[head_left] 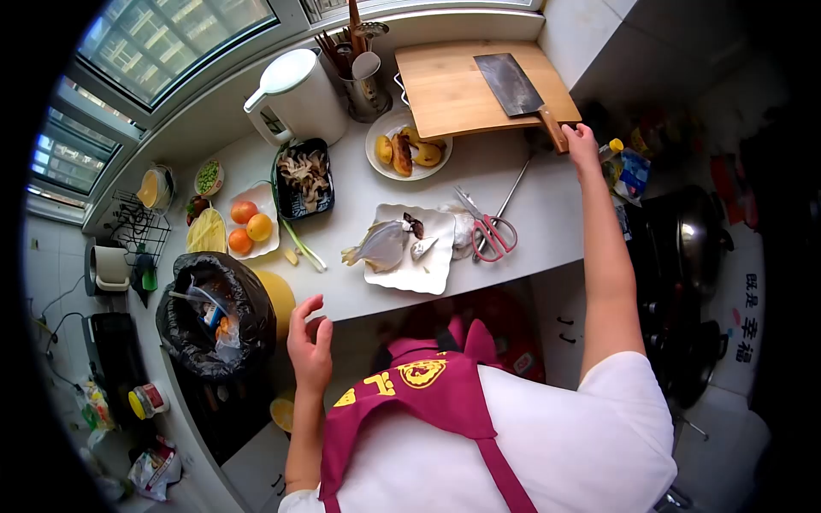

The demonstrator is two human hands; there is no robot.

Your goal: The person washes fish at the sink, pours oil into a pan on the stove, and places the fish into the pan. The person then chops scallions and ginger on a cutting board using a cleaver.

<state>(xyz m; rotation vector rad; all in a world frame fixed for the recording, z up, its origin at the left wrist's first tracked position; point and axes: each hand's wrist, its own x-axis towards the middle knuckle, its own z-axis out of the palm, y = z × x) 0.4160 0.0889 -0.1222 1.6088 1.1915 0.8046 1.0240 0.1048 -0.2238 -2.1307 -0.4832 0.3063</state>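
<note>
My right hand (583, 150) reaches to the near right corner of a wooden cutting board (440, 85). Its curled fingers meet the wooden handle of a cleaver (510, 85), whose broad blade lies flat on the board. The handle sticks out past the front edge. Low by the counter's front edge, my left hand (310, 346) holds nothing, its fingers apart. Nearest to it are a trash bin lined with a black bag (180, 329) and a white scalloped plate (419, 278) carrying a whole flat fish (385, 246). Red-handled scissors (493, 239) rest right of the plate.
Behind the fish stand a plate of browned food pieces (402, 154), a black tray of sliced mushrooms (305, 178), and a white kettle (299, 94). Scallion (304, 244), a dish of round fruit (248, 227) and a wire rack (137, 227) are leftward. Dark pans (697, 248) sit right.
</note>
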